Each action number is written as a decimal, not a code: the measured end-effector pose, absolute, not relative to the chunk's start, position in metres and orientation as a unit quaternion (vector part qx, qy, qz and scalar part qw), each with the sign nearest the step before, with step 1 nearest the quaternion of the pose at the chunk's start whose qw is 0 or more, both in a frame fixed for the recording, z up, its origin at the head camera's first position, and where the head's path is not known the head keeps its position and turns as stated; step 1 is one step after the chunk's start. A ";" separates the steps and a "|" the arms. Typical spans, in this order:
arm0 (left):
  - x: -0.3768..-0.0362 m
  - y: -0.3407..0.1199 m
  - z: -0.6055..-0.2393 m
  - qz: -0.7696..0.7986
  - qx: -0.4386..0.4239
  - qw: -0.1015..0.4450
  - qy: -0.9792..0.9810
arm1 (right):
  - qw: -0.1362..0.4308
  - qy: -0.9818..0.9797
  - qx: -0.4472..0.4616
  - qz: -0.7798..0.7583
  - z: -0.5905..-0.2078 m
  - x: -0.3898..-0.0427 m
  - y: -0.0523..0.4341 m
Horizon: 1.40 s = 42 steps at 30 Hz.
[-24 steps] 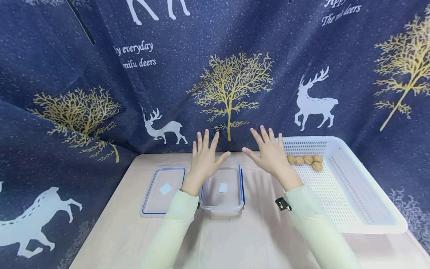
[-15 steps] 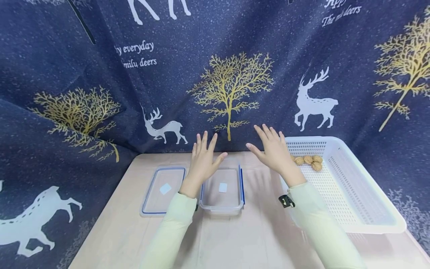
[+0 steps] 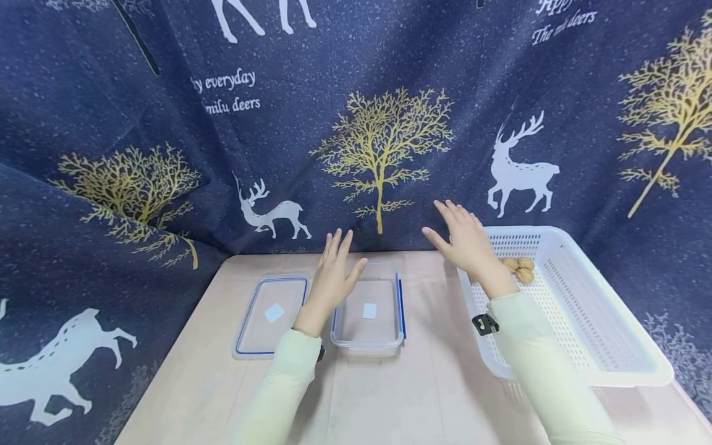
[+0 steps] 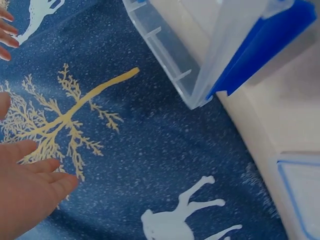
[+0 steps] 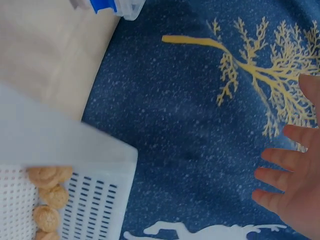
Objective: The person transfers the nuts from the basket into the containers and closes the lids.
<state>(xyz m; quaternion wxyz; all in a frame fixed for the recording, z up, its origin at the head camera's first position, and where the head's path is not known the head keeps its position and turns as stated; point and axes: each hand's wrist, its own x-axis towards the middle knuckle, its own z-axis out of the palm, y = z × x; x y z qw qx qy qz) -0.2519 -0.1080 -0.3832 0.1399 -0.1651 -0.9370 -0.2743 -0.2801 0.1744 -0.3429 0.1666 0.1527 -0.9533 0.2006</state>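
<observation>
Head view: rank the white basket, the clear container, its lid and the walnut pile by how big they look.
1. white basket, clearly largest.
2. clear container and lid: look about alike, so no ranking between them; the left hand partly hides both.
3. walnut pile, smallest, partly behind the right hand.

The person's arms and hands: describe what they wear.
Both arms are in long, pale green sleeves that end at the wrists. The left hand and right hand are bare, with no gloves or rings visible. A small black device sits at the right cuff; a dark bit shows under the left cuff.
</observation>
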 end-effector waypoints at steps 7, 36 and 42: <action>-0.251 -0.115 -0.396 -0.336 -0.152 0.134 -0.920 | 0.158 -0.950 0.149 0.223 -0.343 -0.282 0.188; -0.253 -0.141 -0.445 -0.622 -0.045 0.053 -0.780 | 0.072 -0.902 0.080 0.418 -0.388 -0.303 0.258; -0.252 -0.142 -0.458 -0.643 -0.008 0.004 -0.766 | 0.063 -0.888 0.074 0.450 -0.400 -0.305 0.265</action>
